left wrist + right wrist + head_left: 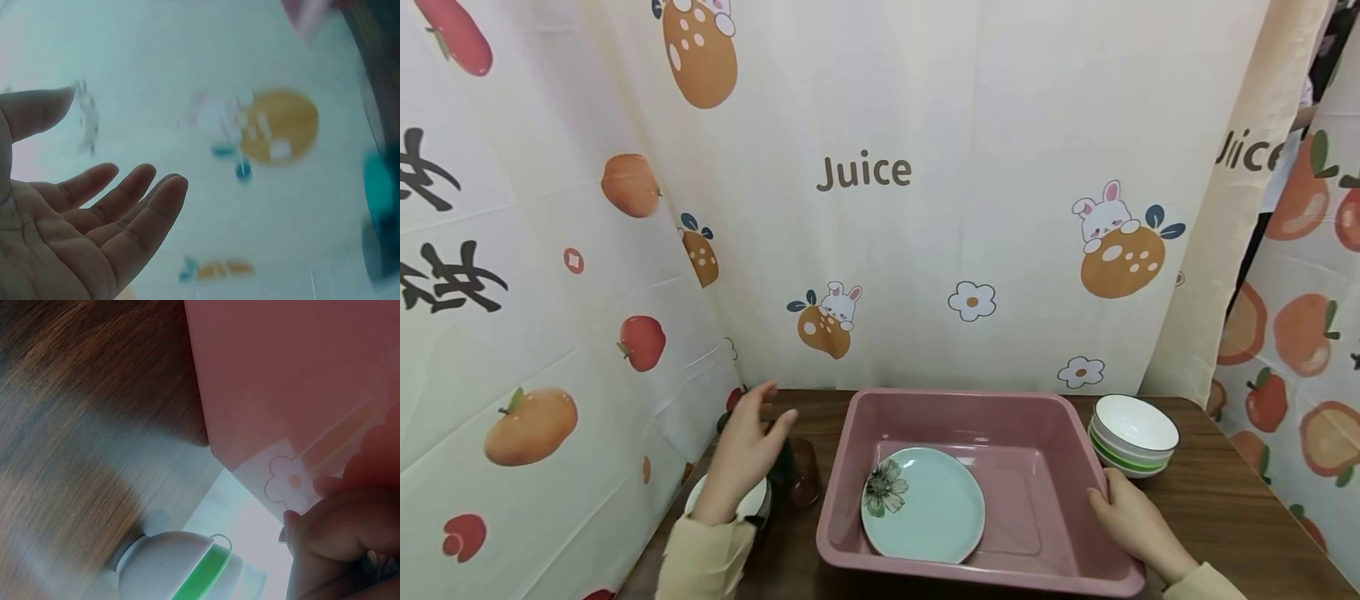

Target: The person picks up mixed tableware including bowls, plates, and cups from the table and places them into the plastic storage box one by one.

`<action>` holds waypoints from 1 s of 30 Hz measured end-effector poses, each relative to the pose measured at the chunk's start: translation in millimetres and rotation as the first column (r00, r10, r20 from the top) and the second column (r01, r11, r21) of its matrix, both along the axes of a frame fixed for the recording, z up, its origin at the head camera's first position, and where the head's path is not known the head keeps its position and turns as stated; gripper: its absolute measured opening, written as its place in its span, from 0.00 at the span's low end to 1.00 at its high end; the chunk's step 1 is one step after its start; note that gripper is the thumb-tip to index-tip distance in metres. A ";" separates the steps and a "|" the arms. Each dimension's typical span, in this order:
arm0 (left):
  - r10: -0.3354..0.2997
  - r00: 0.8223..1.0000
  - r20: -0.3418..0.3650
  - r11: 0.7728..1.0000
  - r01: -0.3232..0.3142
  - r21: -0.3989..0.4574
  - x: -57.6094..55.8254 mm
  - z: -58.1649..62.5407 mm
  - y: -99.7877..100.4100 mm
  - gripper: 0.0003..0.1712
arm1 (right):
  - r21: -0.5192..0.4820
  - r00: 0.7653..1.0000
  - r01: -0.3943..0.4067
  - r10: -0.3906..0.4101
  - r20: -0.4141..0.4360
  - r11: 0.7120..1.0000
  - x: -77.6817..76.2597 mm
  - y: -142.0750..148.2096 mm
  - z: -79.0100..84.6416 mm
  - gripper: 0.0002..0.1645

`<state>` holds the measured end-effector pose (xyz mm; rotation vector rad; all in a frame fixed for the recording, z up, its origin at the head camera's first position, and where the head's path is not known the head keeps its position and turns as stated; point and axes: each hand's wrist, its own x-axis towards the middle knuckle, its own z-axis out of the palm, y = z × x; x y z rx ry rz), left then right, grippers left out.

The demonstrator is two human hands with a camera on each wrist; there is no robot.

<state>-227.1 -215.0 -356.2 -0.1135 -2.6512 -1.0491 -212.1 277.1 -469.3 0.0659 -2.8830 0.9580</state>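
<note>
The left hand [75,234], palm showing, before a pale curtain [156,56] (its orange print [290,119] blurred); teal object [379,187] at right.

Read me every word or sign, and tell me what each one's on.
"Juice": brown lettering, cream rabbit-print fabric back curtain.
"Juice": cream fabric fold at right, creased.
Large black brush characters, white fruit-print fabric left curtain: cut off, unreadable.
Left wrist view: blurred grey marks, unreadable.
Black mark, far right: cut off.

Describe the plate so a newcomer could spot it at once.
Find the pink basin on the dark wooden table. Inside, toward the left, lies a round pale-blue plate. A greyish flower at its edge distinguishes it from the white bowls stacked outside.
</note>
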 end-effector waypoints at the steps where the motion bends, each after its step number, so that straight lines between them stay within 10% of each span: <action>1: 0.020 1.000 0.007 1.000 -0.020 -0.006 5.1 -1.9 -10.5 0.34 | 0.000 1.000 0.000 0.000 0.001 1.000 -0.1 -0.2 -0.2 0.20; 12: 0.243 0.956 0.166 0.964 -0.218 -0.155 41.8 -45.0 -101.2 0.39 | 0.002 1.000 0.001 -0.001 0.009 1.000 0.3 -0.4 -0.9 0.21; 17: 0.314 0.929 0.195 0.926 -0.254 -0.278 42.4 -69.9 -122.8 0.39 | 0.008 1.000 0.002 -0.002 -0.002 1.000 0.2 1.0 -2.5 0.21; 30: 0.343 0.896 0.283 0.922 -0.263 -0.285 29.0 -109.9 -129.9 0.24 | 0.004 1.000 0.004 -0.004 -0.006 1.000 -0.4 1.0 -5.4 0.20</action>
